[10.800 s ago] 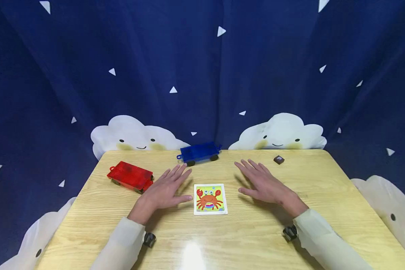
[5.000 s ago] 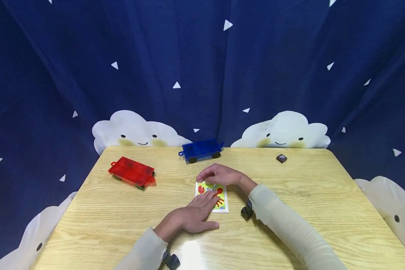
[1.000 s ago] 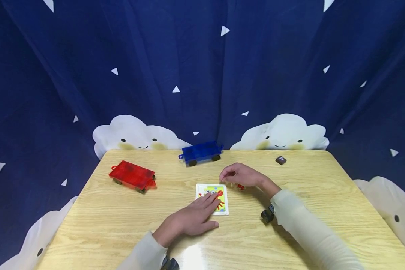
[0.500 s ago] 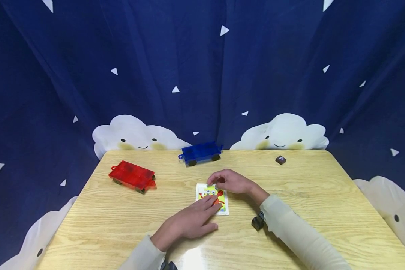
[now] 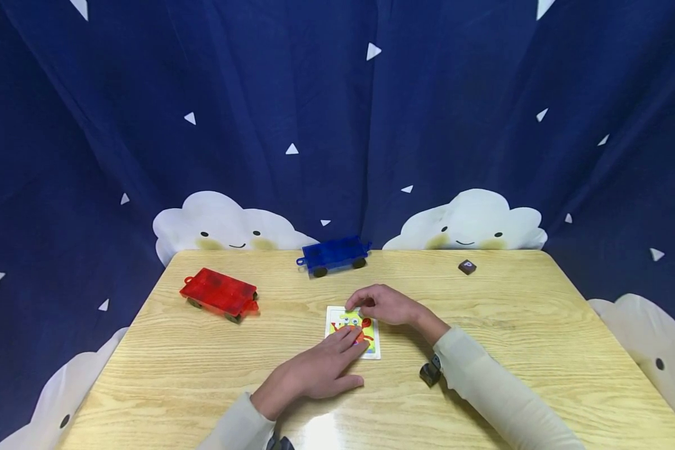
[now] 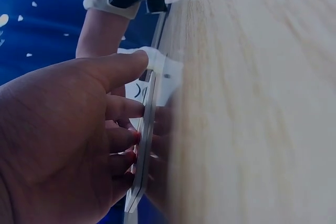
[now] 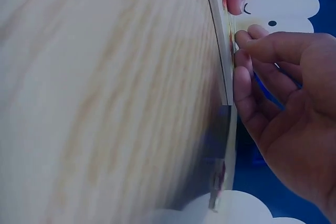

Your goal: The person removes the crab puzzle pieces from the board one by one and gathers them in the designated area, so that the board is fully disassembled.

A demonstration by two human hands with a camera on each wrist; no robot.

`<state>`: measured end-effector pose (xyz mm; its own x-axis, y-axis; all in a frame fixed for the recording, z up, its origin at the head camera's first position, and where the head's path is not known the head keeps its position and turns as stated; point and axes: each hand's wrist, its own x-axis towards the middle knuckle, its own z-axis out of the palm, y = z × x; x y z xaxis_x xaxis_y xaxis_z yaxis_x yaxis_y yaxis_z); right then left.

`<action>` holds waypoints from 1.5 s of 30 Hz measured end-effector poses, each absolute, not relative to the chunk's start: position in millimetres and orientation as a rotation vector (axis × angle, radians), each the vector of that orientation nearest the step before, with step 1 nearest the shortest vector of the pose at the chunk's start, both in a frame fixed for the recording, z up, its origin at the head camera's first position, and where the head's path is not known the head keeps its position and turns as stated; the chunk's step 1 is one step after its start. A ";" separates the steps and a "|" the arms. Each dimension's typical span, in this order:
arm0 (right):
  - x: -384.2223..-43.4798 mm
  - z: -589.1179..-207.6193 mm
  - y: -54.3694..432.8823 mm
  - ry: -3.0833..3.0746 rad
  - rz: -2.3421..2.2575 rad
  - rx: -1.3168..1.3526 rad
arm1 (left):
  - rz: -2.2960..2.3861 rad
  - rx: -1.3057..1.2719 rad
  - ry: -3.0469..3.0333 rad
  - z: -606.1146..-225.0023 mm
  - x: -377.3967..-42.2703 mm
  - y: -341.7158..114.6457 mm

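A crab jigsaw puzzle [image 5: 354,320] in a white square frame lies flat on the wooden table, its upper left showing white where a piece is out. My left hand [image 5: 329,369] rests over its lower part with fingers straight. At the puzzle's upper edge, my right hand [image 5: 385,304] curls its thumb and fingers together, pinching at a puzzle piece there; the fingers hide most of that piece. In the left wrist view, the left fingertips press the puzzle's face. The right wrist view shows a small loose piece [image 7: 217,184] on the table beside the puzzle; in the head view the right hand covers it.
On the wooden table [image 5: 484,350], a red toy wagon [image 5: 219,290] stands at the left and a blue toy wagon [image 5: 335,253] near the back edge. A small dark tile [image 5: 467,267] with a letter P lies back right. A blue curtain [image 5: 455,94] hangs behind.
A second ago my right hand was right of the puzzle by a red loose piece; it has moved left to the puzzle's upper edge. The left fingers slid slightly down, uncovering the crab's eyes.
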<state>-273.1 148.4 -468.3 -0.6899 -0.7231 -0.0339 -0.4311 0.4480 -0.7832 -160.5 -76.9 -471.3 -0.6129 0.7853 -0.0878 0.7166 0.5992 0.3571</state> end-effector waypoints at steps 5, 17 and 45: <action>-272.1 -469.6 148.3 2.370 -1.079 -1.007 | 0.437 1.225 2.580 -472.6 -160.0 -76.0; -274.0 -469.9 147.2 2.351 -1.111 -0.966 | 0.495 1.177 2.535 -474.6 -163.9 -74.1; -277.5 -464.2 140.6 2.313 -1.164 -0.935 | 0.534 1.152 2.522 -474.7 -163.7 -74.8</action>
